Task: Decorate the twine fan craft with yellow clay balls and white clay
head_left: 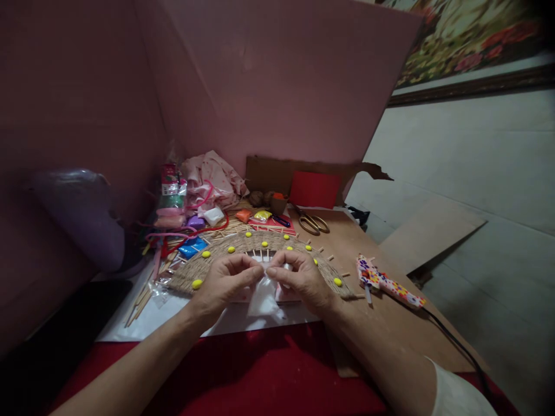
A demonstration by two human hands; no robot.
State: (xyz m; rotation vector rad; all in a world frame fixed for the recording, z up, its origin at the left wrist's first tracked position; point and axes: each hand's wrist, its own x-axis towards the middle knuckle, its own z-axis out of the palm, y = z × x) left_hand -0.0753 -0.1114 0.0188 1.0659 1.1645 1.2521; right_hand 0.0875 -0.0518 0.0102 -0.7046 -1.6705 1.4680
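Observation:
My left hand point(232, 276) and my right hand point(299, 277) meet in front of me, thumbs and forefingers pinched on a small white packet point(263, 299). It looks like crinkled plastic and hangs below the fingertips; its contents cannot be made out. Just behind the hands lies a fan-shaped piece woven from brown twine point(247, 244), with thin wooden sticks poking out along its outer edge. Several yellow dots point(206, 254) are set on the twine. Both hands cover part of its inner edge.
A flower-patterned glue gun point(388, 283) with a black cord lies on brown board at right. Gold-handled scissors point(314, 222) rest behind the fan. Coloured packets, including a blue one point(192, 247), and loose sticks crowd the left. Pink panels point(277, 86) rise behind.

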